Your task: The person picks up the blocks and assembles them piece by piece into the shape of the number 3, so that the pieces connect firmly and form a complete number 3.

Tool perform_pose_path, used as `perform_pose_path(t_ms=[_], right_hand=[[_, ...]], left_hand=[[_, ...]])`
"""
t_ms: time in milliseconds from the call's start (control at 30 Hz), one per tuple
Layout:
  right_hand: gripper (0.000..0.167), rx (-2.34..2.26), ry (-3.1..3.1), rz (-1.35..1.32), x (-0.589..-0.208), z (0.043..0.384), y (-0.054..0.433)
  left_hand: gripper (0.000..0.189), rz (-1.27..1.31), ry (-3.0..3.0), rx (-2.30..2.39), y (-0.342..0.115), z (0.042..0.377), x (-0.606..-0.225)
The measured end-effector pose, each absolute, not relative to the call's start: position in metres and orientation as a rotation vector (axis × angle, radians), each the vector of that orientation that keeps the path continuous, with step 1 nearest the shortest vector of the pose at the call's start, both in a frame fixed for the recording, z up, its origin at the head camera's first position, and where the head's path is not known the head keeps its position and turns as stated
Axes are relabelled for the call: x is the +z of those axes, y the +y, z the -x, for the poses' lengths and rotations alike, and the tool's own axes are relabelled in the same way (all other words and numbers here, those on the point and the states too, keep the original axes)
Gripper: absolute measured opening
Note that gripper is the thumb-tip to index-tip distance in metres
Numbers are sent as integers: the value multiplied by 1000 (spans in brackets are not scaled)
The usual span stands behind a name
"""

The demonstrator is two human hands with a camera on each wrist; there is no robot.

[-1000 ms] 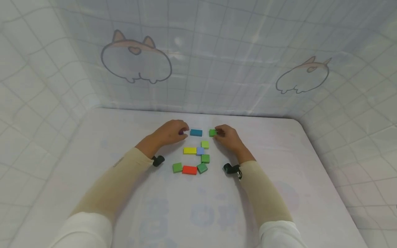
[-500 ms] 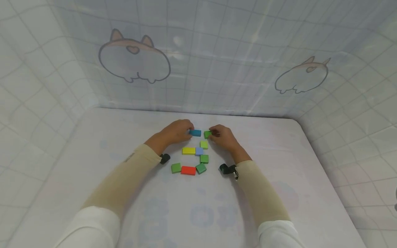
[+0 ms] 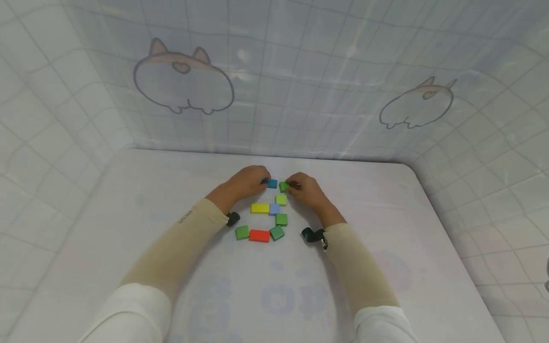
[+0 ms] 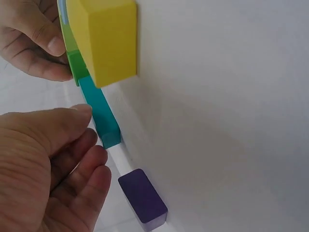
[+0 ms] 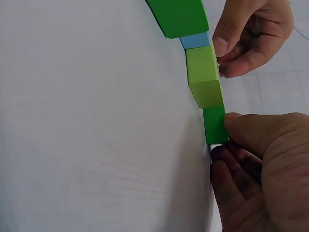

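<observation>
My left hand (image 3: pixel 250 182) pinches the left end of a blue block (image 3: pixel 272 184) at the top of a row of coloured blocks. A purple block (image 4: pixel 143 195) lies beside its fingers in the left wrist view; the hand hides it in the head view. My right hand (image 3: pixel 307 190) grips a green block (image 3: pixel 283 186), thumb on one side and fingertips by its end. The left wrist view shows the blue block's end close to the green block (image 4: pixel 77 67). Just below the green block sits a lime block (image 3: pixel 280 200).
Nearer me lie a yellow block (image 3: pixel 259 208), a lavender block (image 3: pixel 274 209) and a green block (image 3: pixel 281 219). A red block (image 3: pixel 259 236) lies between a green block (image 3: pixel 242 232) and a darker green one (image 3: pixel 277 232). Walls (image 3: pixel 274 124) enclose the white table.
My right hand has slid the green block left, toward the blue block. My left hand has moved right, onto the blue block's left end.
</observation>
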State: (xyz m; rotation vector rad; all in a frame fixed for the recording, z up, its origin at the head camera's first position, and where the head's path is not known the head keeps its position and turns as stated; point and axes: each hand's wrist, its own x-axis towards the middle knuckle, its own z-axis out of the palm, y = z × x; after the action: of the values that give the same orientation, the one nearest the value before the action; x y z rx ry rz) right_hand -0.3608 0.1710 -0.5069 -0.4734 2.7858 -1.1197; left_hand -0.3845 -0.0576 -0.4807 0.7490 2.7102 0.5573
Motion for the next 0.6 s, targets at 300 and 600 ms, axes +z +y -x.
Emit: perform_pose_path(t_ms=[300,600], right_hand=[[24,-1193,2772,503,-513,360,171],[22,-1230,2766,517,-517,358,174]], left_hand=[[26,-726,2741,461,-53,384,-480],[26,-700,2765,406,-49,383,-479]])
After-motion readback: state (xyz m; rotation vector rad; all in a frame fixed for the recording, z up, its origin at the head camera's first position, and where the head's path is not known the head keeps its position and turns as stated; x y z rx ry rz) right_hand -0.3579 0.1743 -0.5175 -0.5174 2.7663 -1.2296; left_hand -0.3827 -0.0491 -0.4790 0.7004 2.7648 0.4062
